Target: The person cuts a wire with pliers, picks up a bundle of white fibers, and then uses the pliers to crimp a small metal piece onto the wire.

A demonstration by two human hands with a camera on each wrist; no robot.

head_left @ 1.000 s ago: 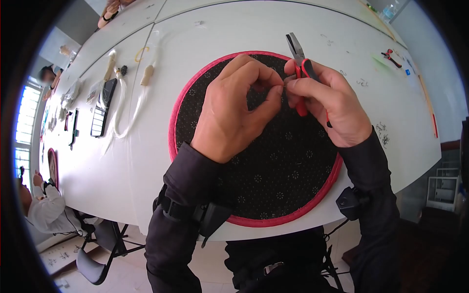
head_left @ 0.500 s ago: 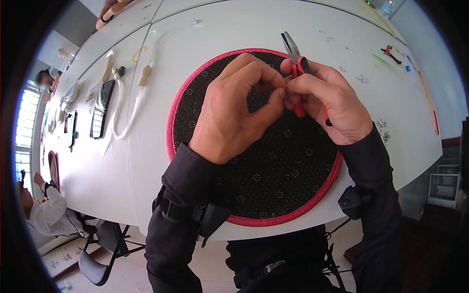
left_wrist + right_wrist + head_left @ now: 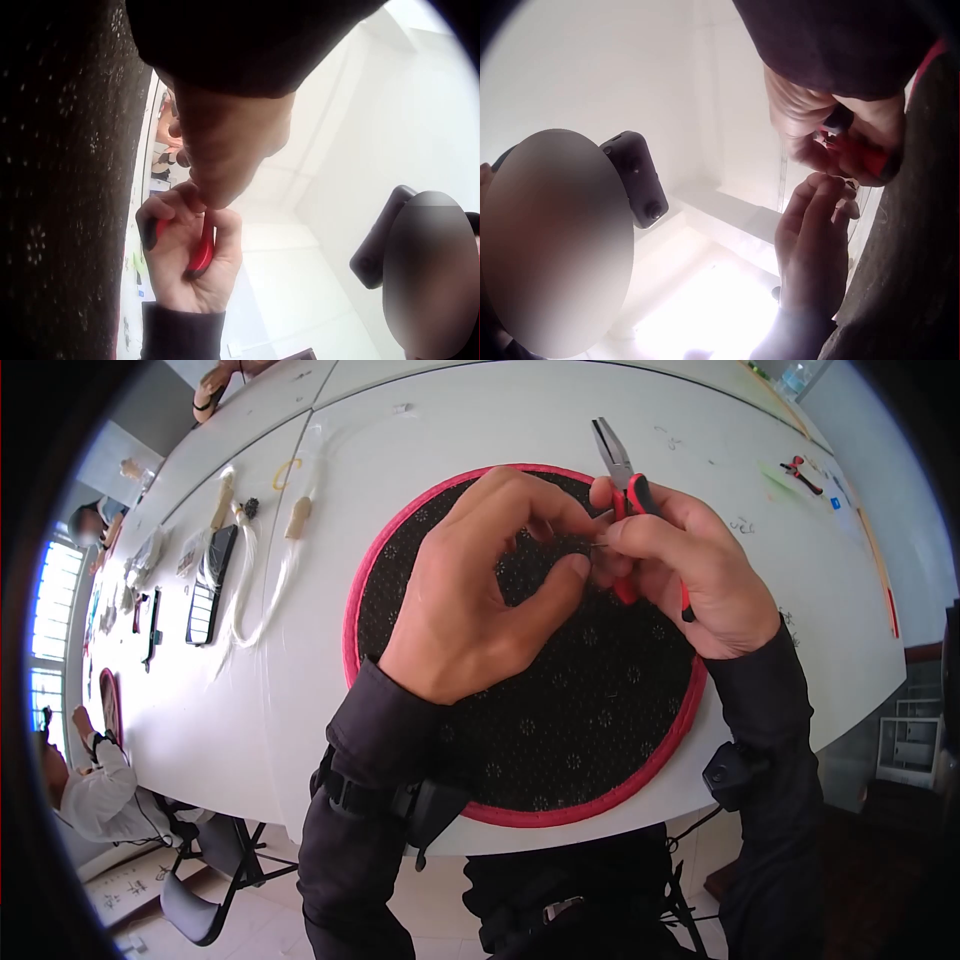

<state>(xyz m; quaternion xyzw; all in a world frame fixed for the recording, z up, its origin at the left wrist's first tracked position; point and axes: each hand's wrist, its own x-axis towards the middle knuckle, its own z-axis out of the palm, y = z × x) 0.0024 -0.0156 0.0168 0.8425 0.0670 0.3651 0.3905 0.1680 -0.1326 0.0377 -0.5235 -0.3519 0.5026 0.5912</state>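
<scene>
My right hand holds pliers with red-and-black handles in its palm, their metal nose pointing up and away. Between its thumb and forefinger it pinches a thin, tiny piece, mostly hidden by the fingers. My left hand is curved beside it, thumb parted from the forefinger and fingertips close to the right thumb. Both hands are above a round black mat with a red edge. In the left wrist view the red handles cross the right palm; the right wrist view shows the left hand meeting the right fingers.
Pale strands and a phone-like dark slab lie at left on the white table. Small dark bits are scattered at right. Farther right are another red-and-black tool and a long stick. Other people sit around the table.
My left thumb has parted from the forefinger after being close to it. The right hand and pliers have shifted slightly to the right.
</scene>
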